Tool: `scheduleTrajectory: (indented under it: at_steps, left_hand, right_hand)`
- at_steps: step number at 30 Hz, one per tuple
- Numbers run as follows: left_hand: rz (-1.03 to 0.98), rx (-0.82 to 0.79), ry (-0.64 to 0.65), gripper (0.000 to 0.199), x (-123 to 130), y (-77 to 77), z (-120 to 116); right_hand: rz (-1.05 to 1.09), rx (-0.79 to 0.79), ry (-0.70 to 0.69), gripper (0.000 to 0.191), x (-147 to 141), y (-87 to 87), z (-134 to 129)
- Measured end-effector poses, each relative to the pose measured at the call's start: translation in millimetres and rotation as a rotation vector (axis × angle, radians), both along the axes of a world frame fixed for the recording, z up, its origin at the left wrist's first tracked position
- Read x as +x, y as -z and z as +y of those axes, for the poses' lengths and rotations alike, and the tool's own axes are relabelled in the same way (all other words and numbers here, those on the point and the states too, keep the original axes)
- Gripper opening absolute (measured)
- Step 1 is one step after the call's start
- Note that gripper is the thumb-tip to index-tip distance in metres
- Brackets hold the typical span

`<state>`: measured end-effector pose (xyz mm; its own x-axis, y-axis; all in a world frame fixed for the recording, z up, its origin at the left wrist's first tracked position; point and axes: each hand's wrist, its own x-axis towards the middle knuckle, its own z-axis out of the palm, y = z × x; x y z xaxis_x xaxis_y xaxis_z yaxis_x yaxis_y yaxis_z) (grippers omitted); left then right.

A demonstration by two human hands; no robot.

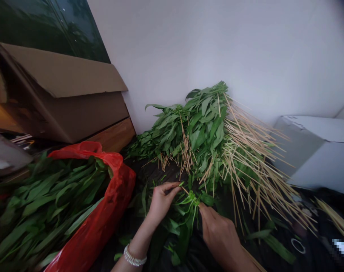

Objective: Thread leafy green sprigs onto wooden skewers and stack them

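Observation:
My left hand (pixel 162 200), a beaded bracelet at its wrist, pinches a short green stem end (pixel 182 184) between thumb and fingertips. Just beside that stem shows the tip of a wooden skewer (pixel 184 190). My right hand (pixel 218 230) is closed around the skewer below a gathered clump of leafy greens (pixel 193 204), whose leaves hang down between my hands. The skewer's other end comes out under my right wrist. Behind my hands lies a large pile of skewered leafy greens (pixel 205 121), its bare sticks pointing right and toward me.
At the left, a red plastic bag (pixel 115 196) holds loose long leaves (pixel 55 200). An open cardboard box (pixel 75 113) stands behind it. A white box (pixel 310 151) sits at the right by the wall. Loose leaves (pixel 279 247) and a white ring (pixel 298 245) lie on the dark surface.

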<state>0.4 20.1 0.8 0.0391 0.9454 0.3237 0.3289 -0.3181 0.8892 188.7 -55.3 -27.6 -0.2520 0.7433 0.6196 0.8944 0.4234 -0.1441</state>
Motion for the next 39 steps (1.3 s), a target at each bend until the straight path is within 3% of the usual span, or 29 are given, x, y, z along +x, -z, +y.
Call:
scheduleTrajectory:
  at_steps: [4, 10, 18, 39]
  left_hand:
    - [0.079, 0.074, 0.017, 0.015, 2.0, 0.8, -1.5]
    - [0.040, 0.016, 0.017, 0.021, 1.1, 0.0, -1.3]
    - [0.209, 0.149, 0.009, 0.011, -0.1, -0.5, -2.6]
    - [0.305, 0.140, 0.227, 0.022, 9.7, -5.6, -13.0]
  right_hand:
    - [-0.003, 0.010, 0.002, 0.035, -0.8, 1.3, 0.7]
    - [0.007, 0.037, -0.005, 0.035, -0.8, 0.7, 2.0]
    - [0.005, 0.016, -0.003, 0.035, -1.1, 2.7, 1.3]
    - [-0.003, 0.014, 0.016, 0.034, 0.0, 6.0, 1.9]
